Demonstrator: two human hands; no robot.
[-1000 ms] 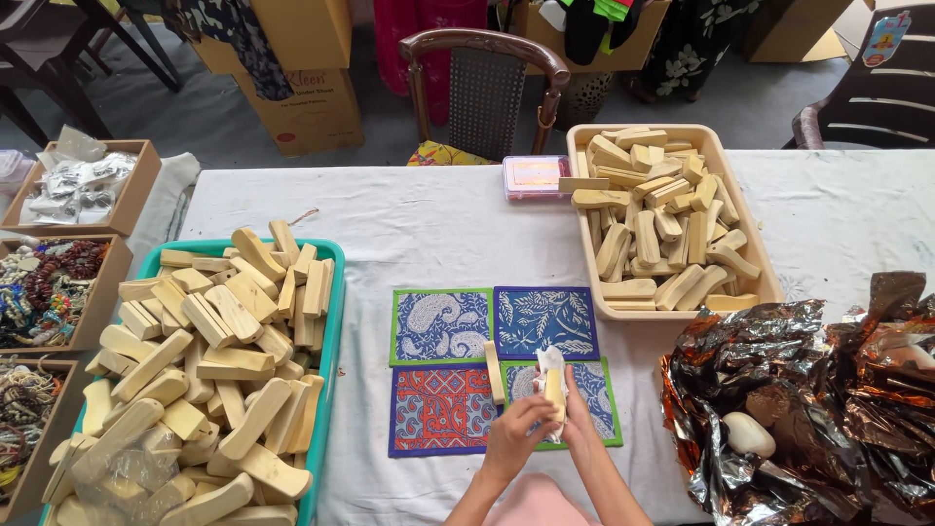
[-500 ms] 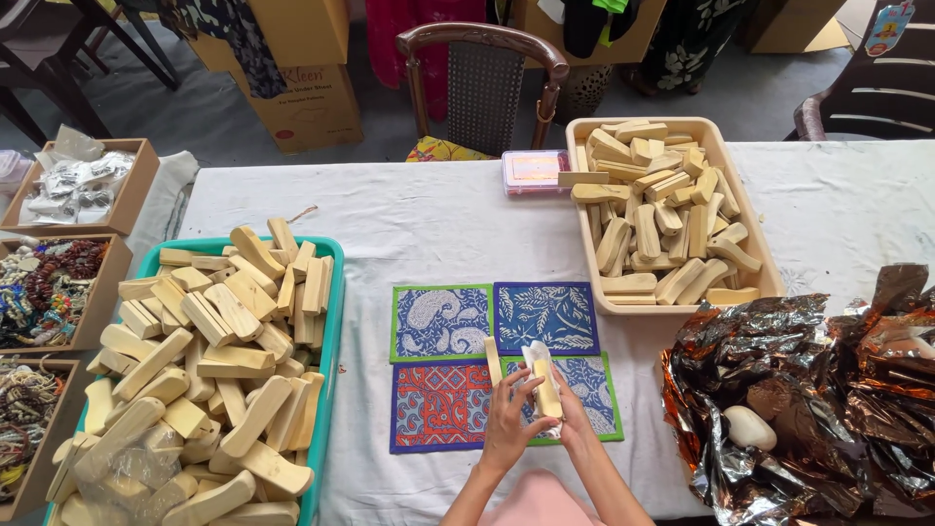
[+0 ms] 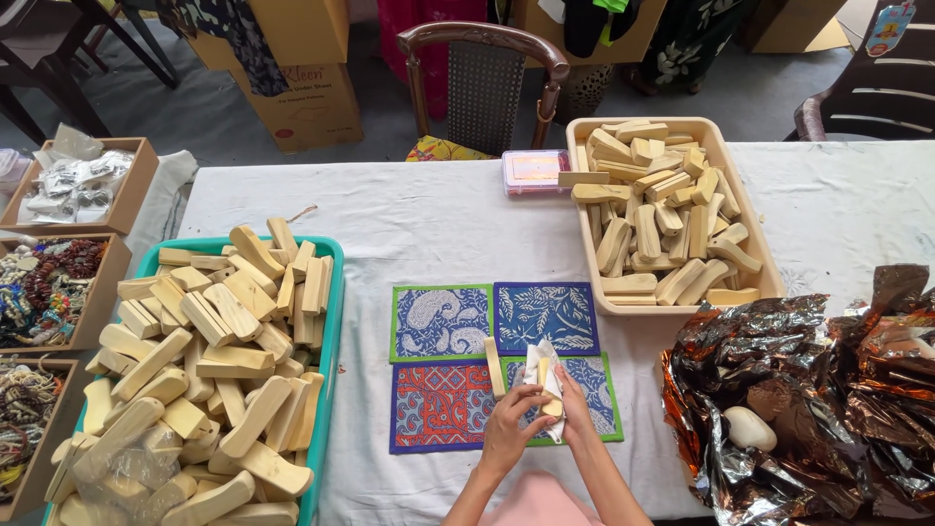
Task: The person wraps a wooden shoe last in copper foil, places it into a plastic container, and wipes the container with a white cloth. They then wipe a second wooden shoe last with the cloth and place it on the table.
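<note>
My left hand (image 3: 509, 427) and my right hand (image 3: 573, 407) meet over the patterned mats at the table's near edge. Together they hold a pale wooden piece (image 3: 549, 375) wrapped in a white cloth (image 3: 542, 360). Another wooden stick (image 3: 495, 367) lies on the mats just left of the hands. Under the hands lie a green-edged blue mat (image 3: 596, 390), a red mat (image 3: 440, 404), and two blue mats (image 3: 440, 321) (image 3: 543, 314) farther back.
A teal tray (image 3: 328, 321) heaped with wooden pieces stands at the left, a beige tub (image 3: 582, 234) of wooden pieces at the back right. Crumpled foil (image 3: 818, 390) holding a white oval lies at the right. A pink box (image 3: 532, 171), a chair (image 3: 484, 83) and bead boxes (image 3: 49, 287) surround the table.
My hands have drawn closer together over the lower right mat, and the cloth now wraps more of the wooden piece. The piece sits slightly lower than before.
</note>
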